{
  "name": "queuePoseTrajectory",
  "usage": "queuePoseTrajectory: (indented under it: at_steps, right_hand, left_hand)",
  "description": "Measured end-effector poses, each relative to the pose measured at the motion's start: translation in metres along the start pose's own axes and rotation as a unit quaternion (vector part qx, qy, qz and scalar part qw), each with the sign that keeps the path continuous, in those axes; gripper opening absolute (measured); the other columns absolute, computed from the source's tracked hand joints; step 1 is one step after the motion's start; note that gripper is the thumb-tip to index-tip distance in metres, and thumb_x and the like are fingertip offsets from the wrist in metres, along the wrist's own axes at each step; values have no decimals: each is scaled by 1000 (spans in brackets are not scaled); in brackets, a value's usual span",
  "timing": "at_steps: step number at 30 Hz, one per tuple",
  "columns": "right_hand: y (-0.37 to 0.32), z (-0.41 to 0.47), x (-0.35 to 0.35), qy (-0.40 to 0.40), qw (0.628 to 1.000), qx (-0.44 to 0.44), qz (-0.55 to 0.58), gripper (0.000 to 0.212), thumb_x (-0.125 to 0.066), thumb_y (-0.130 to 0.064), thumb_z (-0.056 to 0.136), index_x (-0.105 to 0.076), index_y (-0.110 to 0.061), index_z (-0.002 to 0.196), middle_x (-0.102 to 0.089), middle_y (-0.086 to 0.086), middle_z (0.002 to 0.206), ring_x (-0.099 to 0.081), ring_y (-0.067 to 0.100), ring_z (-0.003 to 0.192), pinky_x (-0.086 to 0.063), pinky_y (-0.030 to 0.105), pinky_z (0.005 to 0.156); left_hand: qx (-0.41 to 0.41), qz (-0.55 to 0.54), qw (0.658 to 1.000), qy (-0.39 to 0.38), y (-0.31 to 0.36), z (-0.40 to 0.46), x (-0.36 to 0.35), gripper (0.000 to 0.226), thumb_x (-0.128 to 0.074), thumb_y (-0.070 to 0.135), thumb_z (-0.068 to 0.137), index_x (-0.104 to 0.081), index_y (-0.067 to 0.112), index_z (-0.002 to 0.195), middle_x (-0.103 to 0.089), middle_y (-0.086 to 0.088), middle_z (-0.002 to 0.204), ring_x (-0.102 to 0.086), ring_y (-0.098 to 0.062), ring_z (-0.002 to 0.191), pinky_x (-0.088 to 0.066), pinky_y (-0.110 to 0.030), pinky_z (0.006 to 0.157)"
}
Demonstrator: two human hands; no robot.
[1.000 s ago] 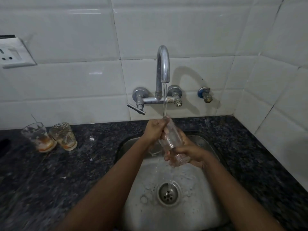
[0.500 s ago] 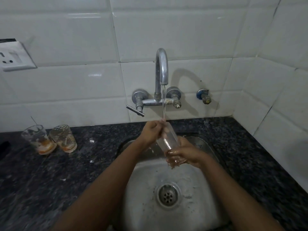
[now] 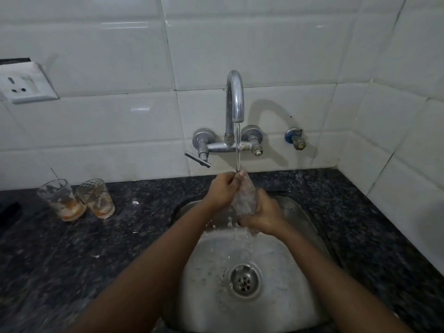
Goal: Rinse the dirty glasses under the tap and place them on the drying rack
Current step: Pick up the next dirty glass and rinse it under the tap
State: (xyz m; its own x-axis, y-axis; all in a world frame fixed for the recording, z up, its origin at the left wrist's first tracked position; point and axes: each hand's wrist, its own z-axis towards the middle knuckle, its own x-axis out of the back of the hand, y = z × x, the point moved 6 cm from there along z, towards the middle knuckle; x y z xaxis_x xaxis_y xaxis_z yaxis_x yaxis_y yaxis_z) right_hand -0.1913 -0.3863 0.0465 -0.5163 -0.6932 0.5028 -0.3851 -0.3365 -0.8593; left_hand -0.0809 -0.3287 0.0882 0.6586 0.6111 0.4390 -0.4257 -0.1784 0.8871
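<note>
The right hand (image 3: 263, 216) grips the base of a clear glass (image 3: 245, 195), tilted over the sink (image 3: 302, 212). The left hand (image 3: 222, 189) closes on its rim, fingers seemingly inside, where the stream from the tap (image 3: 235, 97) lands just above both hands. Well off to the left hand's side, two dirty glasses (image 3: 77, 199) with orange residue wait on the counter (image 3: 144, 224). So rinsing is on the first glass; no drying rack is in view.

Left hand (image 3: 222, 191) high, right hand (image 3: 263, 216) low, both clenched.
</note>
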Motion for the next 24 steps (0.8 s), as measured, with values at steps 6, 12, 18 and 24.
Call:
queuePoseTrajectory:
  at_steps: [6,12,18,24]
  right_hand:
    - [-10,-8,-4,216,867,124,-432,86,-78,-22,68,-30,-10,138,-58,17,106,-62,30,86,-50,35,68]
    - [6,6,12,8,996,80,-49,77,-80,-11,65,-41,-15,132,-60,10,112,-64,25,88,-56,37,67]
    - [5,2,-11,-162,947,-42,274,39,-71,-3,73,-57,-10,109,-70,8,80,-67,21,67,-55,35,63]
    - [1,8,-7,4,985,36,167,68,-79,5,61,-46,-15,116,-58,4,110,-59,20,97,-48,22,64]
  left_hand:
    - [126,74,989,-28,1,20,-8,36,-41,22,99,-62,-7,96,-63,-23,89,-61,-32,81,-50,-36,76]
    - [33,-118,990,-64,5,-5,3,33,-40,18,99,-62,13,75,-62,-2,69,-55,-9,63,-46,-20,65]
    - [19,-166,985,-47,3,-2,13,39,-42,30,98,-63,11,71,-57,-16,75,-51,-23,69,-42,-31,70]
    - [82,-372,918,113,2,-8,25,26,-41,22,98,-63,12,89,-63,-3,89,-57,-13,82,-48,-30,81]
